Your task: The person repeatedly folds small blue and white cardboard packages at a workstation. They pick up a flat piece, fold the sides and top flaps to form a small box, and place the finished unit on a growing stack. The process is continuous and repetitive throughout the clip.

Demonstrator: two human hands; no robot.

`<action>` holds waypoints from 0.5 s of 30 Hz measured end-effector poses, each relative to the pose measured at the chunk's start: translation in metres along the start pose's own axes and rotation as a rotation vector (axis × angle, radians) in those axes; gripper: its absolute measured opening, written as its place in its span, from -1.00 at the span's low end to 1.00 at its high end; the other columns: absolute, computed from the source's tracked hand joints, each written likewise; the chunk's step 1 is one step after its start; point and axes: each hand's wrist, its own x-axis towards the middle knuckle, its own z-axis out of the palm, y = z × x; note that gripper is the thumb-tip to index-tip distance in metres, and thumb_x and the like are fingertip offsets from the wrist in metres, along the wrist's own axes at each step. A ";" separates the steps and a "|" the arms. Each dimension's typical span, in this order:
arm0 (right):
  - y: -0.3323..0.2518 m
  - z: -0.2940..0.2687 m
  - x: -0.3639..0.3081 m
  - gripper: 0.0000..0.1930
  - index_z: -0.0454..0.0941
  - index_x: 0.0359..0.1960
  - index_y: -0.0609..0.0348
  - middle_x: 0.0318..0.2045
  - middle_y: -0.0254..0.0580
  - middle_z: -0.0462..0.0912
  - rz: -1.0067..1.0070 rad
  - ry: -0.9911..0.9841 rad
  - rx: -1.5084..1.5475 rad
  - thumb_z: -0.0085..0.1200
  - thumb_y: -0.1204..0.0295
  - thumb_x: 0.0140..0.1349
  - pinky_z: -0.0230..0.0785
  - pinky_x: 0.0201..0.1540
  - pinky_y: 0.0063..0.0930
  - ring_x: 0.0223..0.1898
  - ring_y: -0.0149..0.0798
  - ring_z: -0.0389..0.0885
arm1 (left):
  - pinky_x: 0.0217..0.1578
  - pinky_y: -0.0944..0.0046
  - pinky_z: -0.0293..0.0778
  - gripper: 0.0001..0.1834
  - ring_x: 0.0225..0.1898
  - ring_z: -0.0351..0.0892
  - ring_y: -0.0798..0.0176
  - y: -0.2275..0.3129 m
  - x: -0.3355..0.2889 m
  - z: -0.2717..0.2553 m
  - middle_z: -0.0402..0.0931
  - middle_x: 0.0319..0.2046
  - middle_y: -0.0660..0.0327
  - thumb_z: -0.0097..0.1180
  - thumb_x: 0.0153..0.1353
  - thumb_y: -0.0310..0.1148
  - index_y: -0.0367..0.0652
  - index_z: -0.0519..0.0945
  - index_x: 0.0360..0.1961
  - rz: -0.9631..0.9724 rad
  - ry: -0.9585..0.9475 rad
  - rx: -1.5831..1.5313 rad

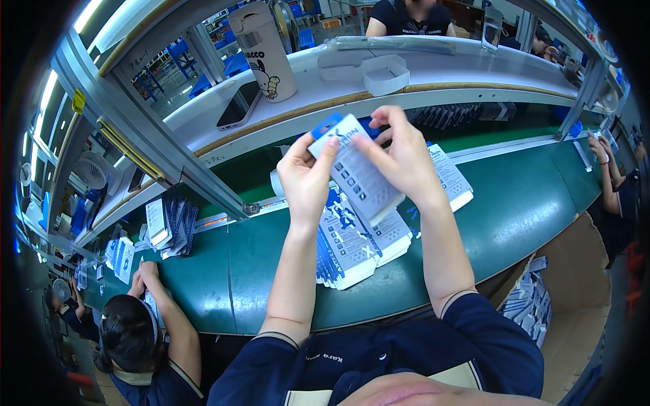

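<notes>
A thin white and blue retail box (362, 179) with a hang tab is held up and tilted in front of me. My left hand (307, 179) grips its left edge, thumb on the printed face and fingers behind. At its upper right edge, my right hand (406, 159) rests the thumb against the face; the index finger is bent above, and the other fingers are partly hidden. Below both hands, overlapping flat boxes (349, 254) of the same kind lie fanned on the green work surface (261, 277). Another such box (450, 177) lies beyond my right forearm.
A raised shelf (433, 64) behind carries a phone (240, 105), a cartoon tumbler (271, 61) and an open white tray (386, 74). More boxes (177, 227) stand left, near a co-worker (135, 331). A cardboard carton (582, 284) at right holds many small packages.
</notes>
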 end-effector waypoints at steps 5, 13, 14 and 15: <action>-0.006 -0.003 -0.014 0.07 0.08 0.36 0.20 0.10 0.12 0.42 -0.035 -0.296 -0.386 0.48 0.23 -0.22 0.42 0.08 -0.17 0.07 0.08 0.49 | -0.31 0.50 0.45 -0.74 -0.35 0.55 0.50 -0.028 0.003 0.008 0.65 -0.33 0.21 0.22 0.24 -0.48 -0.38 0.63 -0.07 -0.076 0.095 -0.002; 0.041 -0.039 -0.007 0.15 -0.04 0.43 -0.01 0.17 0.02 0.37 0.585 -0.373 -0.882 0.38 0.43 -0.31 0.43 0.11 -0.11 0.11 0.12 0.46 | 0.20 0.03 0.30 -0.26 0.17 0.42 -0.22 -0.075 -0.005 0.006 0.48 0.05 -0.27 0.13 0.14 0.17 -0.20 0.50 0.16 -0.128 -0.502 1.011; 0.050 -0.043 -0.005 0.19 -0.08 0.44 -0.06 0.19 0.00 0.36 0.689 -0.394 -0.921 0.41 0.42 -0.31 0.41 0.14 -0.08 0.16 0.10 0.43 | 0.25 -0.02 0.22 -0.18 0.23 0.33 -0.24 -0.083 -0.012 0.001 0.39 0.12 -0.28 0.18 0.07 0.21 -0.16 0.44 0.22 -0.134 -0.591 1.158; 0.059 -0.047 -0.003 0.19 -0.11 0.45 -0.10 0.24 -0.02 0.31 0.785 -0.445 -0.921 0.42 0.42 -0.27 0.33 0.16 0.09 0.22 0.08 0.38 | 0.29 -0.08 0.14 -0.09 0.29 0.24 -0.26 -0.084 -0.017 0.003 0.30 0.20 -0.29 0.23 0.00 0.24 -0.12 0.38 0.28 -0.141 -0.689 1.300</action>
